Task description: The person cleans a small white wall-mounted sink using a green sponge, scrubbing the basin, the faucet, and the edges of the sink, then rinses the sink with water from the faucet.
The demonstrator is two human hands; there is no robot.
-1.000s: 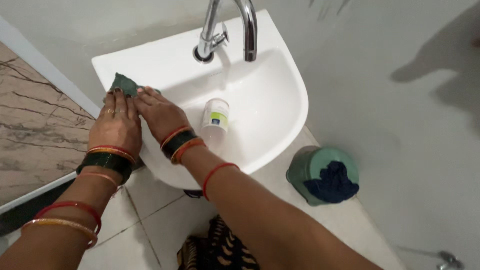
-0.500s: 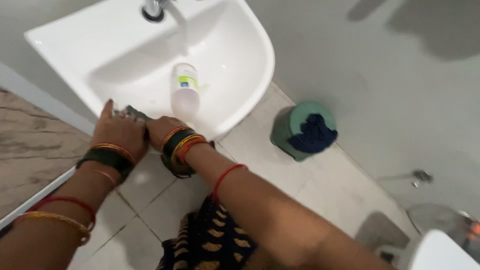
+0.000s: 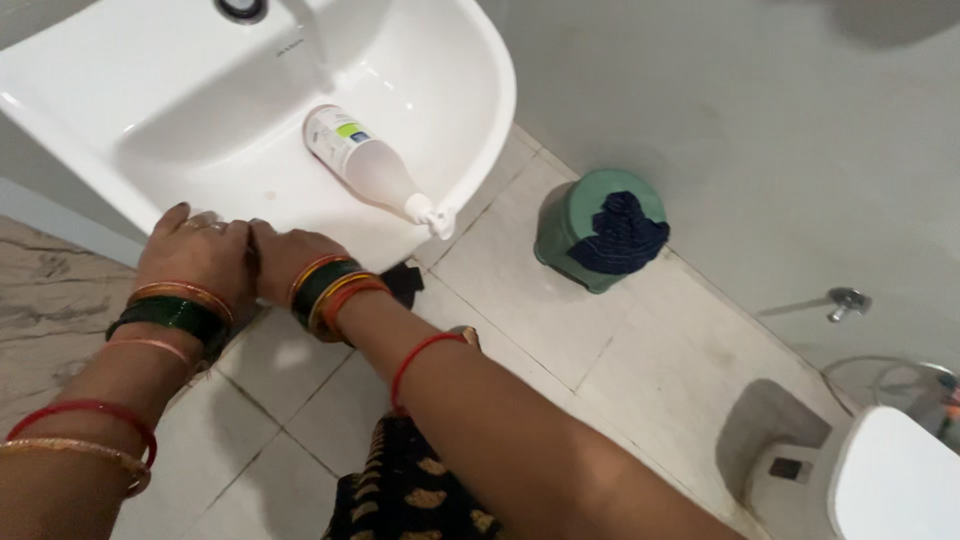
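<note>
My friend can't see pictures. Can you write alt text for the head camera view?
Two hands, left hand and right hand, press together on the front rim of a white sink. A pump bottle lies inside it; a green stool stands beside.

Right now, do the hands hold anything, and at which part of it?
It cannot be told. Both the left hand and the right hand press together on the front rim of the white sink; anything under them is hidden.

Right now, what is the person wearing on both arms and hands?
No sleeves show. The left hand has a ring; its wrist carries orange bangles and a broad dark green one, with red and gold bangles farther up the forearm. The right hand has green and orange-red bangles at the wrist, then a thin red thread.
</note>
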